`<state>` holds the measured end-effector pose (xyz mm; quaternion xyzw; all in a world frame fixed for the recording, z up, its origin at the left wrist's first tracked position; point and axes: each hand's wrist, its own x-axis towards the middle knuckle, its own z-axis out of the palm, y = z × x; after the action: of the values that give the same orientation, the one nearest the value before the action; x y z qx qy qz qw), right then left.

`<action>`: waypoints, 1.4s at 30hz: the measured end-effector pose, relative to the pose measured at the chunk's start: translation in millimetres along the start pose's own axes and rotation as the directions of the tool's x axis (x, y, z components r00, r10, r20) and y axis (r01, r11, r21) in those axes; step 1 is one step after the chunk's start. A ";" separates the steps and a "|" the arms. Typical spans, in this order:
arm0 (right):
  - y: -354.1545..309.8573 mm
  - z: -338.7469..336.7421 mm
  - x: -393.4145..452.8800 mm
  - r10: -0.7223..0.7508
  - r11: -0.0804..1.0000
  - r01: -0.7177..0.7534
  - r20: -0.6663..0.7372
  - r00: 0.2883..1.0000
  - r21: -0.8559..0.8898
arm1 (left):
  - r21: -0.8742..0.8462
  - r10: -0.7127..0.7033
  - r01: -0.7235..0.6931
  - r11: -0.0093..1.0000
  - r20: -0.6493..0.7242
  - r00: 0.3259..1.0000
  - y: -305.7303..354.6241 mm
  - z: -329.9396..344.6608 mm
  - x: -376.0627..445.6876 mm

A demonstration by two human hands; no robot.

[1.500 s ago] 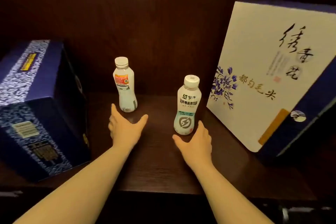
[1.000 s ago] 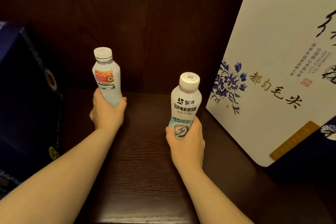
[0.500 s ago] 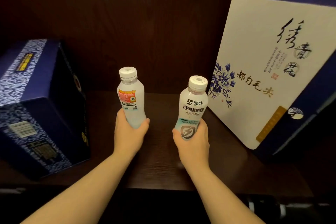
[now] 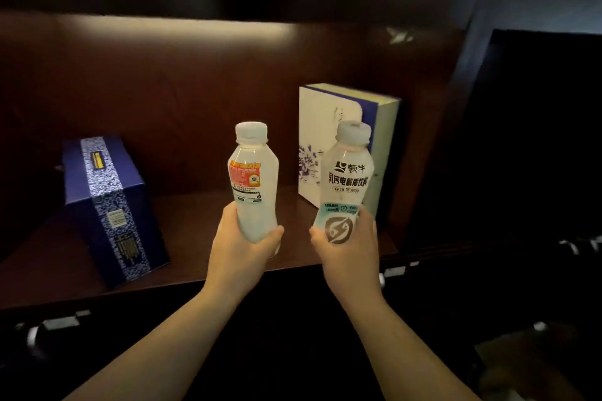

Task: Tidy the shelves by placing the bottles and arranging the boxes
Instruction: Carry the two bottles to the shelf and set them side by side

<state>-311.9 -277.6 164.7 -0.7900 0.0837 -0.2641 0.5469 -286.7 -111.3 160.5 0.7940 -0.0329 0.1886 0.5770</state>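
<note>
Both hands wrapped around a bottle each, held up in front of the shelf.

The left hand (image 4: 239, 246) grips the bottle with the red label (image 4: 253, 185) around its lower body, and the right hand (image 4: 350, 246) is curled round the base of the bottle with the teal label (image 4: 346, 184), which tilts a bit to the right. Both are off the shelf (image 4: 195, 231), hovering over its front edge. The blue patterned box (image 4: 107, 205) sits towards the left end, the white floral box (image 4: 329, 143) stands near the back right corner. These look like full plastic bottles, so I'd guess fairly heavy, a little squeezable, smooth labels maybe slippery. Holding low works, but the narrower waist seems the safer spot.
</note>
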 end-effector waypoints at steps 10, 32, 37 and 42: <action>-37.1 -209.4 -48.6 -0.022 0.998 0.012 -0.157 0.987 -0.066 | -0.183 0.146 -0.113 0.977 0.178 0.973 143.6 99.0 -88.2; 164.5 -517.1 130.3 0.083 0.968 -0.158 -0.344 0.935 -0.195 | -0.240 0.197 -0.094 0.966 0.454 0.869 238.6 532.1 -109.1; 203.0 -514.3 198.3 0.100 0.971 -0.161 -0.309 0.946 -0.177 | -0.216 0.161 -0.073 0.974 0.423 0.892 220.3 588.7 -65.7; 239.4 -498.9 266.0 0.098 0.972 -0.154 -0.289 0.952 -0.176 | -0.210 0.136 -0.054 0.976 0.401 0.906 192.4 641.7 -11.0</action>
<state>-303.0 -891.5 164.7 -0.7883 0.2358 -0.3271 0.4647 -181.1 -773.0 161.8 0.7534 -0.2111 0.0405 0.6215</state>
